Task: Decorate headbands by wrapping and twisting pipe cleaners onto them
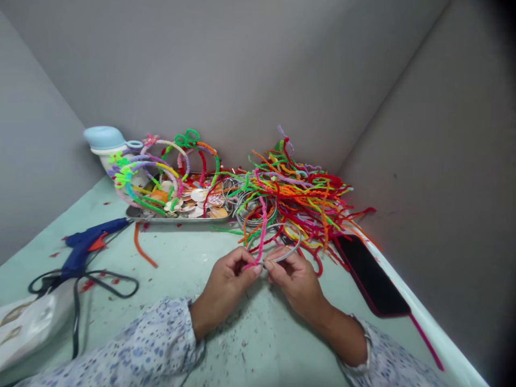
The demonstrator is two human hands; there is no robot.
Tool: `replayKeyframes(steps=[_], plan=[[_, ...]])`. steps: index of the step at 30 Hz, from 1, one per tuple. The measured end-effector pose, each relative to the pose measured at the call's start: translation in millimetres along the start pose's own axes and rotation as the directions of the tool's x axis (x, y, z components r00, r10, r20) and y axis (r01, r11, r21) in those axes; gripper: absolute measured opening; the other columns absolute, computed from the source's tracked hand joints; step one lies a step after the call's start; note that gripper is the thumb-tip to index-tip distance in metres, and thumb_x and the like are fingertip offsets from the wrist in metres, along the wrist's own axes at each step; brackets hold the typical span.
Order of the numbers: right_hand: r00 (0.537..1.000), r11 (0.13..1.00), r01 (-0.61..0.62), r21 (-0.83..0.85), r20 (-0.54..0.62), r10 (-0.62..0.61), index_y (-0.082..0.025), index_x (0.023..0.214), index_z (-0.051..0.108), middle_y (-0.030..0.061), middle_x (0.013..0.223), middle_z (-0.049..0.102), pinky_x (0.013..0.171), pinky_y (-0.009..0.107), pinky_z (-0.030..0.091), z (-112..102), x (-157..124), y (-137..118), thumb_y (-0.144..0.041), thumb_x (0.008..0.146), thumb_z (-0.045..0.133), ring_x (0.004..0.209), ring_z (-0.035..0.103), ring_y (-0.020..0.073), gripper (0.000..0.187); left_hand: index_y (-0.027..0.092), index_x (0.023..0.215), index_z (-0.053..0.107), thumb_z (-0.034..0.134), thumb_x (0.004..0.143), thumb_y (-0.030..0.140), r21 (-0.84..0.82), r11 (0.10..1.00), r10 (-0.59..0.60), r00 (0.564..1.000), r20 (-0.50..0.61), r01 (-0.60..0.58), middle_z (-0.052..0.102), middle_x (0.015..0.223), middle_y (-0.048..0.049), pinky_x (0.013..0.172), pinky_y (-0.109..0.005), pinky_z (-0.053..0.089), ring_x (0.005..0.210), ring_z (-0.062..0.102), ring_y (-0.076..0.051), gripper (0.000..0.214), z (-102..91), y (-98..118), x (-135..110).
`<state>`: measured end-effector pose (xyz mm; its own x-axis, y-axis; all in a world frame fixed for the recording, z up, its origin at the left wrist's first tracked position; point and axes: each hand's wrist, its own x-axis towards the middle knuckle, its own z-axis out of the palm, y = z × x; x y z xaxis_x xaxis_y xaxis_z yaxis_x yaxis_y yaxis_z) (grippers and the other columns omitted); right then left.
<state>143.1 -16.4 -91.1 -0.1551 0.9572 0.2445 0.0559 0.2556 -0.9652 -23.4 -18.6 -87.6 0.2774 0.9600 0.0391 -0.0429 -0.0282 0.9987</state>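
Observation:
My left hand (230, 277) pinches a pink pipe cleaner (263, 228) between thumb and fingers, and its long end stands up and away from me. Close beside it, my right hand (297, 279) is closed on a grey wire hoop (299, 236), which arches up behind the fingers. The fingertips of both hands nearly meet where the pink strand crosses the hoop. How far the strand is wound there is hidden by the fingers. Just beyond my hands lies a tangled heap of coloured pipe cleaners (306, 193), with several more grey hoops (245, 207) at its left side.
A metal tray (177, 219) holds shells and finished-looking colourful hoops (161, 164). Behind it stands a bottle with a blue lid (104, 137). A blue glue gun (80, 247) with a black cord lies left, near a white packet (36, 322). A phone (373, 277) lies right.

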Motion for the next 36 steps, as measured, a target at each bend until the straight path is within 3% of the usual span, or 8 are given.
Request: replayKeyframes(steps=[8,19,28,36], plan=[[1.000,1.000,0.020,-0.016,-0.023,-0.021,-0.018,0.082,0.063,0.0008,0.074,0.061,0.057,0.025,0.046,0.2,0.9,1.5,-0.027,0.086,0.061,0.062,0.055,0.0127,0.010,0.016,0.079,0.055,0.059,0.085,0.035,0.068,0.998,0.004,1.000,-0.023,-0.002,0.046,0.067,0.0038,0.058,-0.023,0.030,0.062,0.037,-0.010,0.021,0.7,3.3,0.6],[0.997,0.996,0.072,-0.053,0.024,-0.071,-0.020,0.085,0.066,0.0019,0.079,0.064,0.066,0.027,0.049,-1.6,-2.7,6.0,-0.022,0.085,0.063,0.073,0.061,0.0155,0.004,0.016,0.069,0.054,0.063,0.082,0.029,-0.096,0.995,-0.038,0.999,-0.003,0.037,0.040,0.059,0.0049,0.052,-0.023,0.025,0.056,0.032,-0.009,0.020,-0.2,2.0,0.8],[0.994,0.991,0.104,-0.081,-0.036,-0.107,-0.020,0.086,0.065,0.0020,0.081,0.063,0.067,0.028,0.050,-0.2,-2.1,7.3,-0.022,0.085,0.062,0.075,0.062,0.0155,0.003,0.017,0.074,0.053,0.058,0.086,0.033,0.023,1.000,-0.011,1.000,-0.011,0.011,0.042,0.060,0.0050,0.052,-0.022,0.027,0.056,0.034,-0.009,0.021,0.3,4.9,0.2],[0.992,0.987,0.122,-0.103,0.008,-0.122,-0.020,0.086,0.065,0.0016,0.079,0.063,0.067,0.028,0.050,-0.1,-3.4,4.2,-0.020,0.085,0.062,0.072,0.061,0.0149,0.004,0.017,0.066,0.050,0.056,0.086,0.031,-0.006,0.999,-0.045,0.999,-0.013,0.045,0.040,0.055,0.0052,0.050,-0.023,0.025,0.052,0.033,-0.009,0.025,-0.9,4.4,1.8]])
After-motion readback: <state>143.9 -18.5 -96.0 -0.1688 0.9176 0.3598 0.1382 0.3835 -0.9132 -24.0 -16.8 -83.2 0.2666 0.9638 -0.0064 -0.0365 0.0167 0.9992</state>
